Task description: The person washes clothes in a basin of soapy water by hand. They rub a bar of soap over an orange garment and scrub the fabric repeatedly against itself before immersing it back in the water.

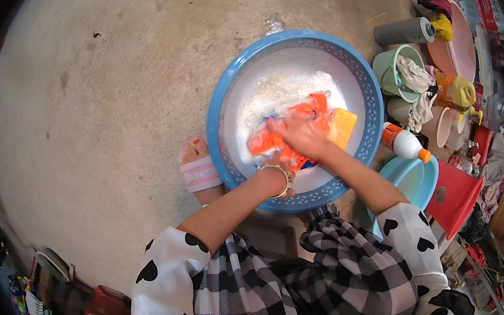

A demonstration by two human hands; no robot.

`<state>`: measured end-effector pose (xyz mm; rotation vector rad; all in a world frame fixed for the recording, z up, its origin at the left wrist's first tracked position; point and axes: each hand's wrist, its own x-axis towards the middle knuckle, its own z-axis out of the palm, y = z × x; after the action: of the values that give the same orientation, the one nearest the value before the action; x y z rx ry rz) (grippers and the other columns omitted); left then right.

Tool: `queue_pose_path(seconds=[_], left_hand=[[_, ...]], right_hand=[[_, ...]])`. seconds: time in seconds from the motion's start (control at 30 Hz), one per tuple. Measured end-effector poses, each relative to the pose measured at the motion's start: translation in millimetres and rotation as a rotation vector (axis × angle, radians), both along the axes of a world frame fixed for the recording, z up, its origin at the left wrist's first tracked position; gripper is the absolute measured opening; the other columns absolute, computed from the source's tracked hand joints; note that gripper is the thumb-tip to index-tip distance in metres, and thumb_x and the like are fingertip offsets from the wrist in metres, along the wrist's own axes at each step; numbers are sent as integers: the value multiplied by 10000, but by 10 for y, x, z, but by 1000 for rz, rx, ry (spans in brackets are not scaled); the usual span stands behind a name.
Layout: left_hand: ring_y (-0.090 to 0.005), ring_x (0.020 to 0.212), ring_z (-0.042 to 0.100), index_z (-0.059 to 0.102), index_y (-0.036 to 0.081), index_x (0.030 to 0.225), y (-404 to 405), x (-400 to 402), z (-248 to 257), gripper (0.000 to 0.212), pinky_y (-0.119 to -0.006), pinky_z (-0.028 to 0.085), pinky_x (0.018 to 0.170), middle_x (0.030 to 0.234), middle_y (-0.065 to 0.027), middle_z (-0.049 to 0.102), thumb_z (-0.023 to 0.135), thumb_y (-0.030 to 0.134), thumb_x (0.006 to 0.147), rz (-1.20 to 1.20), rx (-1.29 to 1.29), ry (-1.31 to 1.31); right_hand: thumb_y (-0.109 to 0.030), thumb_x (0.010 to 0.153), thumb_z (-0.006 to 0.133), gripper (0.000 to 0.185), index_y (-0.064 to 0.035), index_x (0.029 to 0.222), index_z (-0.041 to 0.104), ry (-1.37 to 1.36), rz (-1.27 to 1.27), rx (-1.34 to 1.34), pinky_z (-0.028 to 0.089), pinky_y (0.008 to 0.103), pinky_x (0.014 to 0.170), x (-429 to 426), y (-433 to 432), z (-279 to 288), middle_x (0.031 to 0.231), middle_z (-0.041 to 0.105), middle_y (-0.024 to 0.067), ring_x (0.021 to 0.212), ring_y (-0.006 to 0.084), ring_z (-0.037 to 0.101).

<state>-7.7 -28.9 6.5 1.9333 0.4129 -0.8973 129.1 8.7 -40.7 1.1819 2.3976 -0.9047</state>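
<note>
A large blue plastic basin [218, 114] with a pale inside holds foamy water and a wet orange cloth [263, 143] with small blue parts. My right hand [302, 137] is blurred by motion and grips the cloth from above. Lower and to its left, my left hand [288, 176] has hold of the near side of the cloth; most of its fingers are hidden. A bangle [288, 182] circles that wrist. Beside the cloth, to the right of my right hand, lies a yellow block [343, 128], apparently laundry soap.
Right of the basin are a white bottle with an orange cap [407, 145], a light blue basin [427, 179], a red plastic stool [454, 197], a green bucket with cloths [387, 72] and a grey canister [401, 32]. My sandalled foot [198, 170] rests on the concrete floor [110, 103].
</note>
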Motion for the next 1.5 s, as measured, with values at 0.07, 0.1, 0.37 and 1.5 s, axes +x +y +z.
queue_pose_path(seconds=[0.07,0.1,0.37,1.5], left_hand=[[-317,1318,317,408,112,1357,-21,8,-55,637,-435,187,1102,1432,-149,339,450,517,867,-1,41,-16],[-317,1322,313,405,112,1359,-123,-8,-175,639,-438,184,1103,1426,-148,348,453,515,866,16,51,-27],[-332,1165,468,482,27,1238,145,-5,-162,482,-407,348,1002,1298,-193,464,543,299,845,942,-139,-17],[-255,858,645,694,109,898,269,-304,-32,268,-374,525,701,1002,-111,616,554,329,837,515,384,349]], right_hand=[[-157,780,548,402,-182,1182,540,-3,-5,329,504,441,702,60,294,-74,1089,537,221,928,368,581],[-119,771,540,402,-173,1170,538,8,-103,420,497,442,713,-13,445,-57,1076,541,199,894,378,590],[-184,817,678,496,9,1228,479,599,-1099,336,473,351,836,342,515,27,1100,591,202,988,287,592],[-179,744,663,313,-76,1034,608,164,-766,623,486,447,724,292,483,346,958,549,152,889,338,561]])
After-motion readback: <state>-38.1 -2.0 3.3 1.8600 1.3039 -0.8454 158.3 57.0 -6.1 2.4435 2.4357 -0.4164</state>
